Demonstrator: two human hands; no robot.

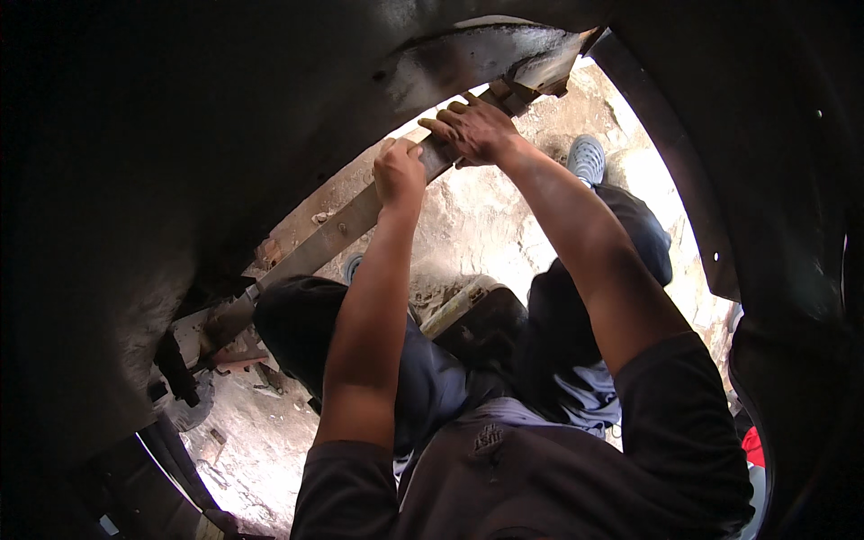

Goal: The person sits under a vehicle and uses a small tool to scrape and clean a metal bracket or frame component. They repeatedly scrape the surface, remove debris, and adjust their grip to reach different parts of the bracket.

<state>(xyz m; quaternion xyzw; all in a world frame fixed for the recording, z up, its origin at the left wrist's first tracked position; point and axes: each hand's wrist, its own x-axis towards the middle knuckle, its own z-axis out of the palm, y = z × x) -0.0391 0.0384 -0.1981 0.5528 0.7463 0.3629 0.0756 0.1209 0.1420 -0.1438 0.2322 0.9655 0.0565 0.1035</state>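
Observation:
A long flat metal bar runs diagonally below a dark curved panel, from the lower left to the upper middle. My left hand is closed at the bar, its fingers curled over the far edge. Just right of it and farther up, my right hand grips the same bar, with fingers laid across the top and the thumb underneath. The undersides of the fingers are hidden on both hands. Near my right hand, the bar's upper end meets a rusty bracket.
Dark curved sheet metal surrounds the opening, with a flanged edge on the right. Brackets and a dark fitting sit at the bar's lower end. My knees are beneath my arms, over a dusty, uneven floor. A dark block lies between my legs.

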